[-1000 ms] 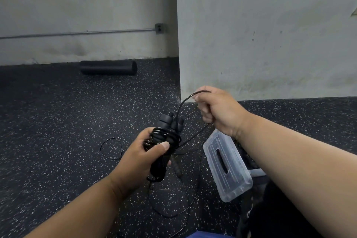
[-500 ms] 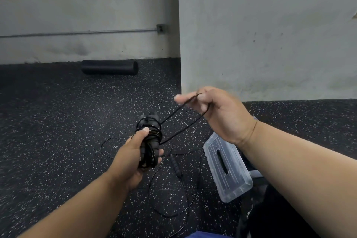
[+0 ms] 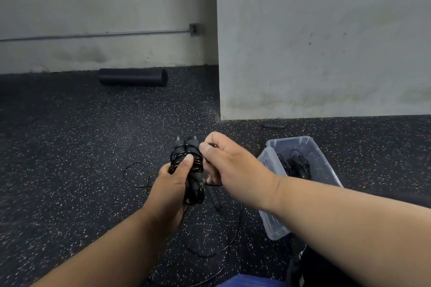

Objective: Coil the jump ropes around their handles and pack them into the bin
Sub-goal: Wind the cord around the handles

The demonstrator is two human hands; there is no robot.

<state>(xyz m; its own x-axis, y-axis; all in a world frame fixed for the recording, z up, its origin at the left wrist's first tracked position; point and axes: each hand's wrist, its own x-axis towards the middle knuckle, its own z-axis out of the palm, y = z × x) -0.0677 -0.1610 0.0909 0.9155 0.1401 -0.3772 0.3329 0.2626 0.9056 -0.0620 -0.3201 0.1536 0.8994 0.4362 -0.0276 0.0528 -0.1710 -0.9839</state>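
Note:
My left hand [image 3: 171, 190] grips a black jump rope bundle [image 3: 190, 165], two handles held together upright with the cord wound around them, thumb pressing on the coils. My right hand [image 3: 229, 165] sits just right of the bundle and pinches the loose cord end against the coils. A second black jump rope [image 3: 215, 202] lies uncoiled on the floor beneath my hands, one handle showing and its cord looping left and toward me. The clear plastic bin [image 3: 310, 144] stands on the floor to the right, with a coiled black rope [image 3: 297, 168] inside.
The bin's clear lid [image 3: 271, 223] leans against its left side. A black foam roller [image 3: 133, 77] lies along the far wall. A small black handle [image 3: 274, 126] rests by the base of the wall corner. The floor is dark speckled rubber.
My right hand has come down and left from a raised position, bringing the cord in against the bundle. The view has shifted so the bin's inside now shows.

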